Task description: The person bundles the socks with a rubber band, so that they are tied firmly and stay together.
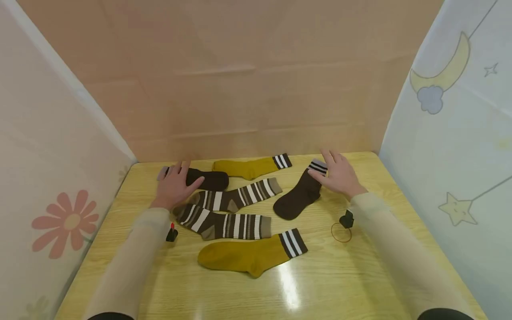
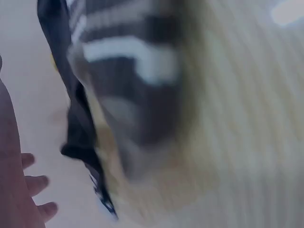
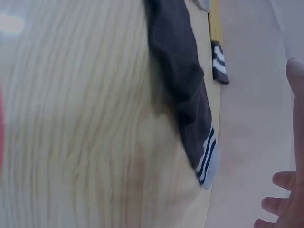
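Observation:
My left hand [image 1: 174, 186], fingers spread, is over a dark brown sock [image 1: 214, 180] at the back left, hiding part of it; whether they touch I cannot tell. On the right, my other hand [image 1: 339, 175] has its fingers extended beside the grey striped cuff of a second dark brown sock [image 1: 296, 195]. That sock also shows in the right wrist view, its cuff [image 3: 207, 159] apart from the fingers [image 3: 278, 205]. Two brown, white and beige striped socks [image 1: 240, 195] [image 1: 232, 224] lie in the middle, the nearer one close to my left wrist. Neither hand holds anything.
One mustard sock [image 1: 248, 168] with a striped cuff lies along the back edge, another [image 1: 240, 257] at the front. The wooden table [image 1: 320, 284] is bounded by a tan back panel [image 1: 256, 89] and pale printed side panels [image 1: 452, 146].

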Demonstrator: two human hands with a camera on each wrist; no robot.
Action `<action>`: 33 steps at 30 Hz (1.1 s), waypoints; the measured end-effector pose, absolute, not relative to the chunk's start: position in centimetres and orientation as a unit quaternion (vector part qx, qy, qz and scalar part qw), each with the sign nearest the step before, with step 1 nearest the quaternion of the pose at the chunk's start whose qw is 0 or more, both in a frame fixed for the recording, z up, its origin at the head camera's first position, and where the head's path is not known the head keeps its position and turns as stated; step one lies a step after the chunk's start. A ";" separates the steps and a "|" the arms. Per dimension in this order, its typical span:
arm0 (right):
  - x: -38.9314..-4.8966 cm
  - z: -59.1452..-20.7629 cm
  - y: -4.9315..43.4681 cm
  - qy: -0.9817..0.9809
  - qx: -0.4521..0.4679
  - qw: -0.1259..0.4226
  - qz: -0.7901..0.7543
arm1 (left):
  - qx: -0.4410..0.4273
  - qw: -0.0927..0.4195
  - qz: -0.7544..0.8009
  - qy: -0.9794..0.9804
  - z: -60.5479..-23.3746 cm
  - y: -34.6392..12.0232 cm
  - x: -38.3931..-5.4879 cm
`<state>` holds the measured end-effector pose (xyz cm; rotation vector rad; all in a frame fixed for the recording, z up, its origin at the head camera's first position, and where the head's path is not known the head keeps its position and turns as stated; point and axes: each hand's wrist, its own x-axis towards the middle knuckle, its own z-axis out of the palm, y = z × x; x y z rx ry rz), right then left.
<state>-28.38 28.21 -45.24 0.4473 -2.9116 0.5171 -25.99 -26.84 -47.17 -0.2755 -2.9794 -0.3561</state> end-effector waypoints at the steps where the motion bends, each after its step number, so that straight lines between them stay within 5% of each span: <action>1: -28.5 -45.2 27.9 -0.970 0.149 0.070 0.181 | -0.093 0.066 -0.127 -0.985 -47.1 -26.4 -26.2; 33: -32.3 -46.7 18.7 -0.928 0.089 -0.085 0.351 | -0.002 -0.053 -0.313 -0.948 -46.7 -18.7 -29.9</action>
